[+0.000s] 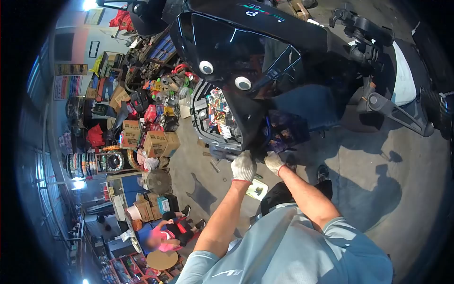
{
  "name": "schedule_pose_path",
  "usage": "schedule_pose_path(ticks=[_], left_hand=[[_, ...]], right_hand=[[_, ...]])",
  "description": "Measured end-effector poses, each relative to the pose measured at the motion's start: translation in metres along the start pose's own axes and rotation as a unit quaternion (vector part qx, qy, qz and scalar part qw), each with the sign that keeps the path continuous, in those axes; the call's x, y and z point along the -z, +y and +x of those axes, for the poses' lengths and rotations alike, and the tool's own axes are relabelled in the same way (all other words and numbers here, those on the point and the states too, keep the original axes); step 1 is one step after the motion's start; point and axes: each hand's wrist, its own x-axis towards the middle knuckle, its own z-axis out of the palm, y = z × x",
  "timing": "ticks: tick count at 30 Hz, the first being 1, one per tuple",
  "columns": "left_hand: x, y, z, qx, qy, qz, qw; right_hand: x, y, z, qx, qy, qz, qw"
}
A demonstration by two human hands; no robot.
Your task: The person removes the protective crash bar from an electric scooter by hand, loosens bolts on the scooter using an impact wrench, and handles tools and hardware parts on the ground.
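Note:
A black electric scooter (302, 52) with a lit display and two white googly eyes stands in front of me. Its open compartment (197, 124) holds a tangle of coloured wires (218, 111). My left hand (244, 166), in a white knit glove with a red cuff, is closed at the lower edge of the black bodywork near that compartment. Close beside it, my right hand (274, 163), gloved the same way, is closed below a dark patterned bag or panel (286, 132). What the fingers of either hand hold is hidden.
Cardboard boxes (161, 143), a fan (159, 181) and piled parts line the left side. A person in pink (165, 239) sits at lower left, near a round stool (161, 259). A pale green tray (257, 189) lies on the floor below my hands.

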Motion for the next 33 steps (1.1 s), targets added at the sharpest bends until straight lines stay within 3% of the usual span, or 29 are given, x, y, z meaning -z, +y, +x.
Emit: schedule_pose_path(ticks=[1,3,7,13,17,23,27,29,33], left_hand=[[-0.003,-0.003,-0.001,-0.017,0.02,-0.009,1.0],[0.002,-0.001,0.0,-0.019,0.01,-0.015,1.0],[0.002,-0.008,-0.001,-0.034,0.025,-0.067,0.997],[0.001,-0.013,0.0,-0.075,0.05,-0.106,0.99],[-0.001,-0.009,0.0,-0.038,0.032,-0.068,0.996],[0.006,0.004,0.006,0.048,-0.017,-0.01,0.999],[0.002,-0.005,0.006,0.021,-0.016,-0.036,0.999],[0.0,-0.007,0.006,0.019,-0.023,-0.063,0.998],[0.002,-0.006,0.003,0.021,-0.033,-0.083,0.996]], right_hand=[[0.002,-0.003,0.001,-0.001,0.001,0.003,1.0],[0.002,0.002,0.009,-0.028,-0.094,-0.018,0.995],[0.027,-0.023,-0.005,-0.056,-0.116,0.049,0.99],[0.025,-0.019,-0.005,-0.036,-0.103,0.015,0.994],[0.031,-0.029,-0.006,-0.058,-0.115,-0.023,0.991],[0.013,-0.012,0.0,-0.018,-0.069,-0.029,0.997],[0.019,-0.013,-0.003,-0.025,-0.098,-0.029,0.994],[0.021,-0.011,-0.001,0.153,-0.154,-0.262,0.94],[0.026,-0.019,-0.007,0.127,-0.133,-0.235,0.954]])
